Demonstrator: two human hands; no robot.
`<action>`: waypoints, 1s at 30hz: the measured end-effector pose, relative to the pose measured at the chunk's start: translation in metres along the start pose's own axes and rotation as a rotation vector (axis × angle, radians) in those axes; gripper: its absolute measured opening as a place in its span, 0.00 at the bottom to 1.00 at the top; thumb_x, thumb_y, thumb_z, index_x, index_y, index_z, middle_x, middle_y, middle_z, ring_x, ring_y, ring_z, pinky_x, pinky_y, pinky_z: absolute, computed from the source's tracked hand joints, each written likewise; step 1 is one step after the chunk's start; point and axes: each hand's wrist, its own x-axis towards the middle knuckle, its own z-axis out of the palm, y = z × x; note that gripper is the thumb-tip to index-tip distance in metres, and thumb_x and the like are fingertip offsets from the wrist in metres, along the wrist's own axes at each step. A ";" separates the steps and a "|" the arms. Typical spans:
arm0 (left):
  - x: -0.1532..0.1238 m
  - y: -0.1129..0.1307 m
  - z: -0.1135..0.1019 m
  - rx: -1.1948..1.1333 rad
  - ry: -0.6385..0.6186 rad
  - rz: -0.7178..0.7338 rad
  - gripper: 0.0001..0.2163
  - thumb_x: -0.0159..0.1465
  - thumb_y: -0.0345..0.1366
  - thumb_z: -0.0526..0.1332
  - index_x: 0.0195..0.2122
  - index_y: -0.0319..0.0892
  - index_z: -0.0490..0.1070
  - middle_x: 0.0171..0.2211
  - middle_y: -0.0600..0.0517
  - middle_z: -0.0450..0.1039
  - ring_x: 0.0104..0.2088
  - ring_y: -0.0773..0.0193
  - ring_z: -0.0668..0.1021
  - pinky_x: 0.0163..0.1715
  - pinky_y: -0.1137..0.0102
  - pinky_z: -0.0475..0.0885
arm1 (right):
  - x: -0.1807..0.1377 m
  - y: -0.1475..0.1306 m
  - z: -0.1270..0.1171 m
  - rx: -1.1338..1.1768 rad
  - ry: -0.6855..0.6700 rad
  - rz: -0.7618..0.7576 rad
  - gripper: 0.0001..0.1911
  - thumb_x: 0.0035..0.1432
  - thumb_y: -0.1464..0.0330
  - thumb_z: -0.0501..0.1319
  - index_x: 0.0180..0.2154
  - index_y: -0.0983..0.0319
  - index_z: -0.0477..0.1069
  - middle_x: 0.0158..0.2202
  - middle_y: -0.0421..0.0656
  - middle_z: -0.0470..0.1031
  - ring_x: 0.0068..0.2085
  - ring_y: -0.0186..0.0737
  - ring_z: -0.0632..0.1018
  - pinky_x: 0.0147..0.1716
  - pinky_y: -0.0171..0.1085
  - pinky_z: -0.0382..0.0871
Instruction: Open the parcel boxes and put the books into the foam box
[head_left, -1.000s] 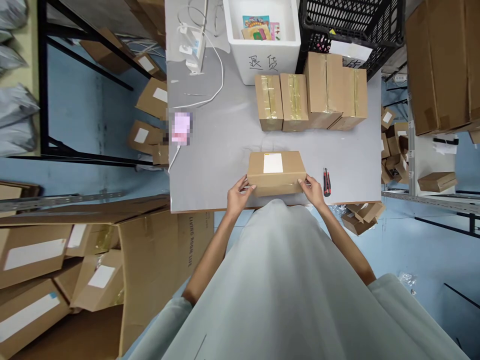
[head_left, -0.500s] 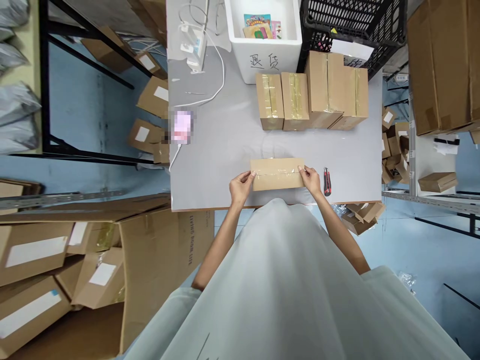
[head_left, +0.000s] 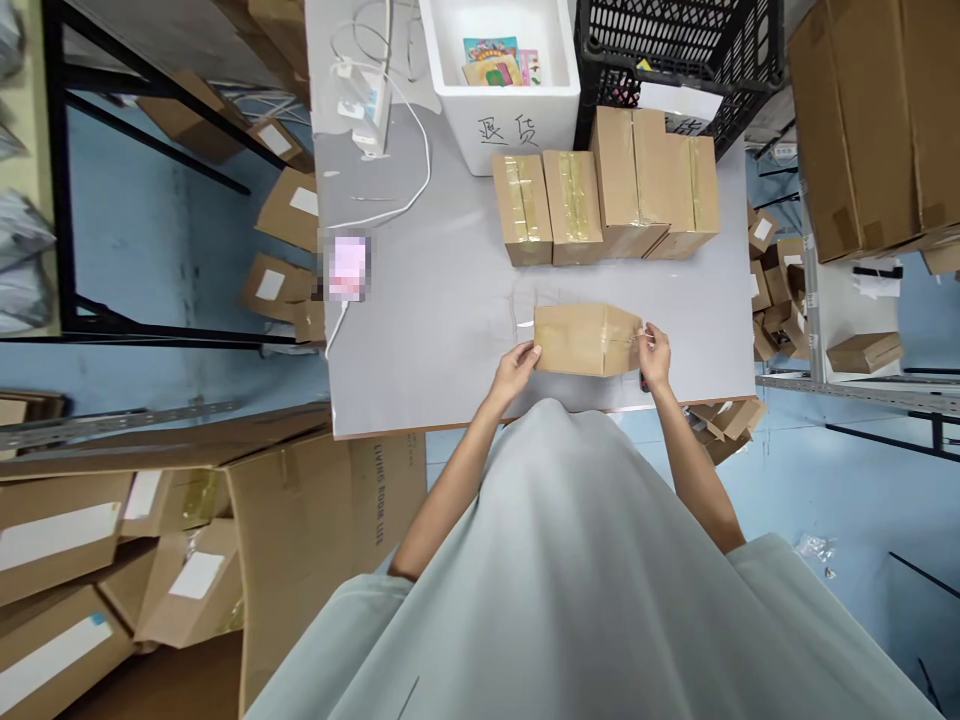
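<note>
Cardboard box [head_left: 586,340] rests near the grey worktop's [head_left: 435,300] front edge, already taped shut. I see my left hand [head_left: 516,366] and right hand [head_left: 655,352] with fingers closed on its two ends. Four sealed boxes [head_left: 604,195] wait behind, by a white tub [head_left: 510,130].

Both arms are stretched forward, elbows bent outward. The left hand [head_left: 516,368] and right hand [head_left: 655,356] are set apart, fingers curled inward toward each other.

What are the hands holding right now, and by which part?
A cardboard box, gripped at its two short ends: left hand on the left end, right hand on the right.
</note>
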 end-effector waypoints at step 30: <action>-0.044 0.024 -0.011 0.021 0.072 -0.016 0.35 0.70 0.67 0.64 0.63 0.41 0.77 0.61 0.37 0.82 0.56 0.47 0.86 0.56 0.54 0.84 | -0.049 -0.074 0.014 0.285 -0.443 0.018 0.43 0.73 0.32 0.50 0.67 0.55 0.76 0.68 0.48 0.79 0.71 0.56 0.75 0.75 0.53 0.68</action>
